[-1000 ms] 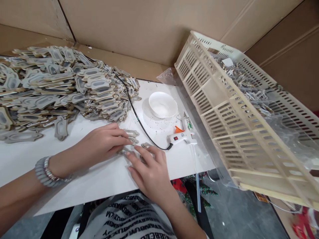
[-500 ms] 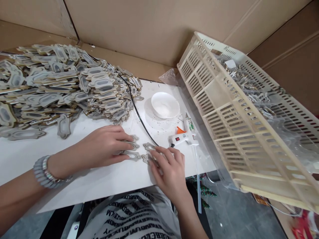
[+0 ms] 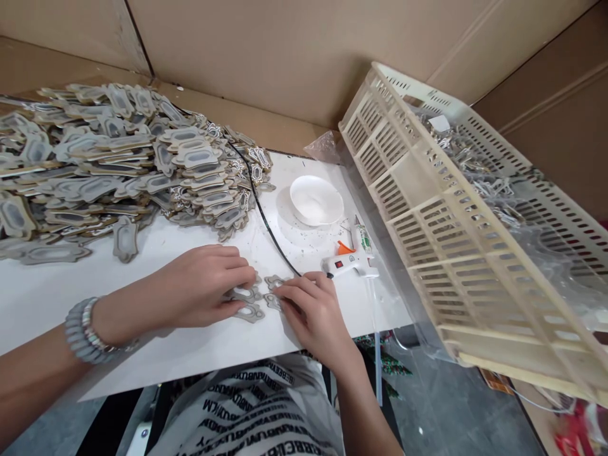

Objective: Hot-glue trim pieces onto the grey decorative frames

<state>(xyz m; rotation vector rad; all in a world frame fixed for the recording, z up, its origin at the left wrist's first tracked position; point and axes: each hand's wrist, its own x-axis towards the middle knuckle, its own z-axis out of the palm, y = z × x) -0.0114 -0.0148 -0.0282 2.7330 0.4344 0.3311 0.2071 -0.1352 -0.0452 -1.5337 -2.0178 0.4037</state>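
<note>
Several grey frame-shaped pieces (image 3: 250, 312) lie in a short column on the white table under the fingertips of my left hand (image 3: 209, 285), whose fingers are bent and close together. Just right of them, more grey pieces (image 3: 272, 300) are under the fingers of my right hand (image 3: 311, 310). A narrow gap parts the two groups. My palms and fingers partly cover the pieces. A large heap of similar pieces (image 3: 194, 158) spreads over the left and back of the table. A white bowl (image 3: 316, 201) stands beyond my right hand.
A white glue gun (image 3: 349, 263) with an orange trigger lies right of my right hand, its glue stick past the table edge. A black cable (image 3: 268, 228) crosses the table. One tall cream plastic crate (image 3: 427, 209) holding bagged metal parts fills the right side.
Both hands have shifted slightly, my right one leftward. The right group of pieces now sits closer to the left group, and the lower left piece is a little nearer the table's front edge.
</note>
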